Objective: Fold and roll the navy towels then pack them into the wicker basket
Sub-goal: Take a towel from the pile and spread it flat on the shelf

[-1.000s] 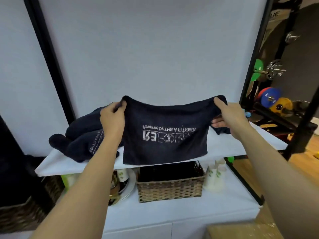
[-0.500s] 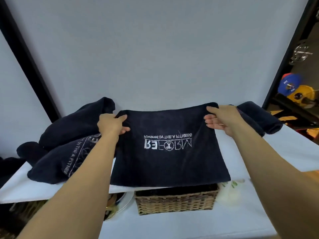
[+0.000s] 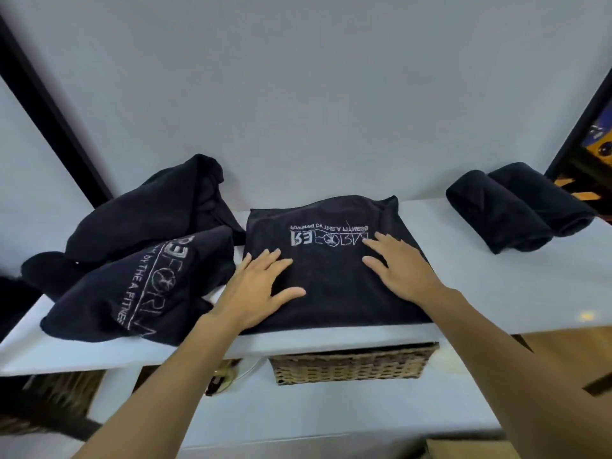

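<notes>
The white shelf is topped by the folded navy towel, laid flat and logo up. Unfolded towels are heaped at its nine o'clock, two rolled towels at two, and the wicker basket is tucked below at six. The left hand and right hand are spread wide, pressing, nothing gripped. Creases are best swept outward and edges squared before rolling. Half a second back, the towel was held aloft by its top corners.

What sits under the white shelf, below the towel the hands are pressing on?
A wicker basket stands beneath the shelf; only its woven front shows. The shelf hides its inside, so its contents cannot be seen.
</notes>
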Tool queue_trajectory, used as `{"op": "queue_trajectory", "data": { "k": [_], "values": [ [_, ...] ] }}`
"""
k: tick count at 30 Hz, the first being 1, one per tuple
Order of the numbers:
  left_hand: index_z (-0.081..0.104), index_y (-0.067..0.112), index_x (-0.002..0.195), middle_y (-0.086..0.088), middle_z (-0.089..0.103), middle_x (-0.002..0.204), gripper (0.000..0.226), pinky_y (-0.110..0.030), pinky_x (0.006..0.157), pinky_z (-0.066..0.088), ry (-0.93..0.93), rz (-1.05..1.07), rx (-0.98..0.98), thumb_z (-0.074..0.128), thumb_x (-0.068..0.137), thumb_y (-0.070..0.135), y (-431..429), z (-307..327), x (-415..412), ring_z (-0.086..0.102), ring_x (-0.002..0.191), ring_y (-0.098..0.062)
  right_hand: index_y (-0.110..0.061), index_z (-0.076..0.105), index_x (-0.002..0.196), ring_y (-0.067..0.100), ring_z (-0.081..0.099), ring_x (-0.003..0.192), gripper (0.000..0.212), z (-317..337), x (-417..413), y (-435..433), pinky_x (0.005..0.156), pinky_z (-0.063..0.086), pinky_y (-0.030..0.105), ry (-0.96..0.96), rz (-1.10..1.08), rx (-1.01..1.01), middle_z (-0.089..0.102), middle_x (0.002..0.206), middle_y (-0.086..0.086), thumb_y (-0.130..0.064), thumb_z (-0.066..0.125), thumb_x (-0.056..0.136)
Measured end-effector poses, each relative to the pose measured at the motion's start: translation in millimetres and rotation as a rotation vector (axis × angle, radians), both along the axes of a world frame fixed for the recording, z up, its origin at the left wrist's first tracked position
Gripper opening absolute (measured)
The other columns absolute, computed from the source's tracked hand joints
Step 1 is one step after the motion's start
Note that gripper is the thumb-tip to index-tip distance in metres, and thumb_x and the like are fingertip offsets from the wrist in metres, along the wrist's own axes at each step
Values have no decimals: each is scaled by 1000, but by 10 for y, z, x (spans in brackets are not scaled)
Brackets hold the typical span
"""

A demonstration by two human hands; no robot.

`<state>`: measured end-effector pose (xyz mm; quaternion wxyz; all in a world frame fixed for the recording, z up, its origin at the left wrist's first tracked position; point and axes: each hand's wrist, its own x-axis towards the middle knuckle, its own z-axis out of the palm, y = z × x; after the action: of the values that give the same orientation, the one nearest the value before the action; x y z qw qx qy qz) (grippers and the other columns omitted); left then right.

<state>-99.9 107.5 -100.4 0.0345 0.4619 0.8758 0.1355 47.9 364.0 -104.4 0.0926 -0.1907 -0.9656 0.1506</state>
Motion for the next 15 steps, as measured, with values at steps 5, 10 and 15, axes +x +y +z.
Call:
{"op": "queue_trajectory", "data": {
  "k": [5,10,15],
  "values": [
    [51,30,140,7,42,151,94,-36,116,25,138,-162,-59,34,69,91,-593,92,237,36,142,-16,-35,40,146,13,17,148,78,130,634,-305,122,9,37,-78,138,-101,27,159,-7,-76,38,80],
    [75,26,103,9,74,101,68,-31,75,58,452,-304,31,25,91,71,-755,130,357,71,87,-12,-39,40,145,7,28,143,70,292,1033,-375,117,23,31,-187,141,67,32,155,-15,-68,55,83],
    [69,27,113,10,70,108,30,-36,86,53,246,-257,31,54,93,43,-791,197,358,63,101,-13,-33,51,137,6,50,116,48,417,1091,-302,99,41,27,-282,192,169,53,130,-15,-48,59,92]
  ]
}}
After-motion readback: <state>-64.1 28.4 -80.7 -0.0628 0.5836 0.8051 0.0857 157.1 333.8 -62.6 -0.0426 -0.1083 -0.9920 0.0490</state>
